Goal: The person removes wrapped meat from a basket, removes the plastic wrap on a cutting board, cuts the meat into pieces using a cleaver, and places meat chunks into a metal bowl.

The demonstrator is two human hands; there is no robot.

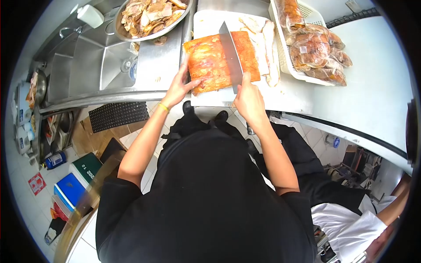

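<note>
A large orange-brown slab of meat (208, 61) lies on a white cutting board (210, 19). My left hand (177, 89) rests against the slab's lower left edge, thumb spread from the fingers, holding nothing. In my right hand (250, 100) is a cleaver (231, 55), its wide blade standing over the right part of the slab and slanting up and left. The fingers are wrapped round the handle, which is mostly hidden. Whether the blade has gone into the meat cannot be told. Pale strips of trimmings (268, 50) lie on the board to the right of the slab.
At the upper left, a metal bowl (117, 27) of meat pieces stands beside a steel sink (83, 65). A white basket (283, 55) with several wrapped meat pieces (312, 50) is right of the board. Another person in a white sleeve (351, 230) is at the lower right.
</note>
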